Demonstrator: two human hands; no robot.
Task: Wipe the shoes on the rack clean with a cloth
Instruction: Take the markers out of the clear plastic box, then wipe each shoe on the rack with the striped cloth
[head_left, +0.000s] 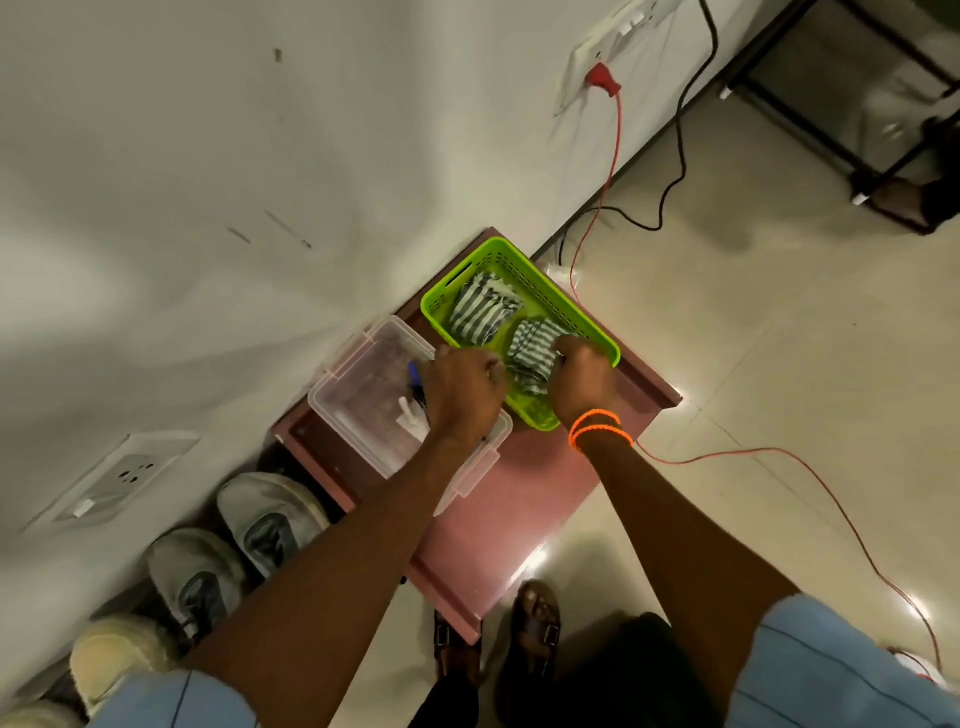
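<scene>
A green plastic basket (563, 312) stands on the pink top of the shoe rack (524, 499). It holds two grey-and-white striped cloths: one (480, 309) lies at the far end, the other (535, 353) is bunched at the near end. My right hand (584, 382) grips the near cloth from its right side. My left hand (462, 389) has its fingers curled at that cloth's left edge. Pale sneakers (270, 517) (195, 571) and a cream shoe (119, 657) sit on the rack's lower level at the left.
A clear plastic box (363, 384) with a blue pen and a small white item stands left of the basket, partly under my left forearm. An orange cable (727, 457) and a black cable (675, 176) run across the tiled floor. My sandalled feet (535, 623) are at the rack's front.
</scene>
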